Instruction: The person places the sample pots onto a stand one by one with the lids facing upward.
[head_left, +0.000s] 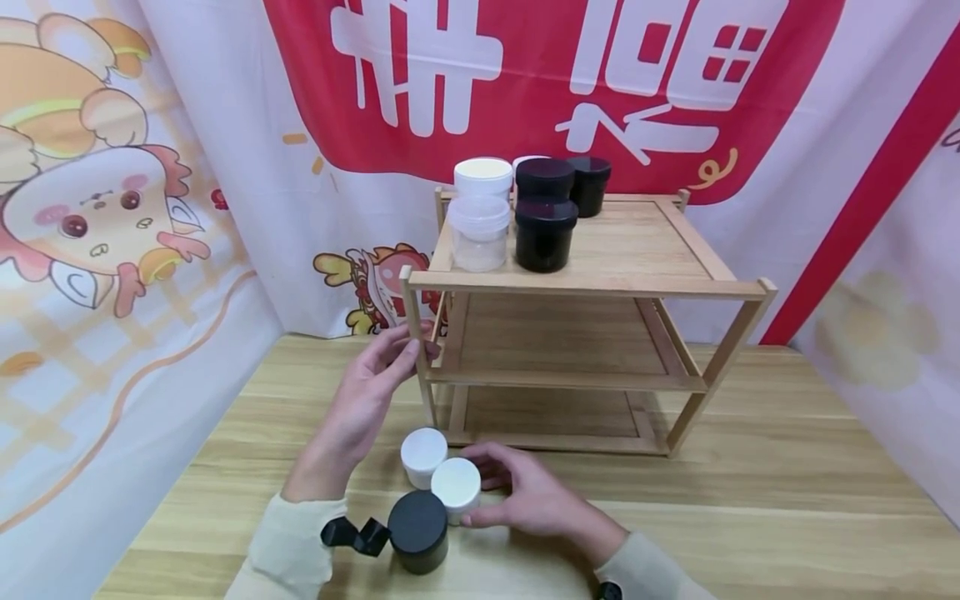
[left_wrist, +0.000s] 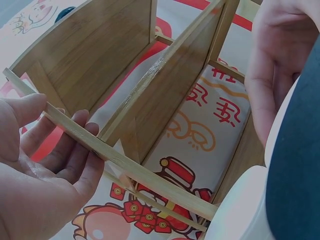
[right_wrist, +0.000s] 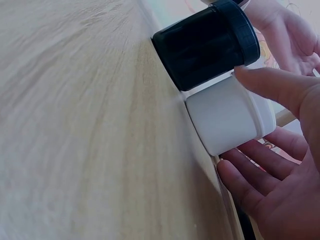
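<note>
My left hand (head_left: 365, 396) holds the front left post (left_wrist: 132, 165) of a three-tier wooden rack (head_left: 637, 242), with the thumb on one side and the fingers behind it. At the foot of the rack, my right hand (head_left: 534, 493) grips a white lidded jar (head_left: 456, 483) that is upright on the table. Its thumb (right_wrist: 267, 85) is at the lid edge, and the other fingers are on the jar's opposite side. A second white jar (head_left: 423, 452) stands just behind, nearer the post. Close in front is a black lidded jar (head_left: 417, 527), right beside the gripped one.
On the rack's top tier, toward the left, stand a clear jar (head_left: 478, 248), a white jar (head_left: 482, 177) and several black jars (head_left: 543, 242). Bare wood shows on the middle tier (head_left: 555, 333). Printed cloth (head_left: 360, 200) hangs behind the wooden table (head_left: 780, 467).
</note>
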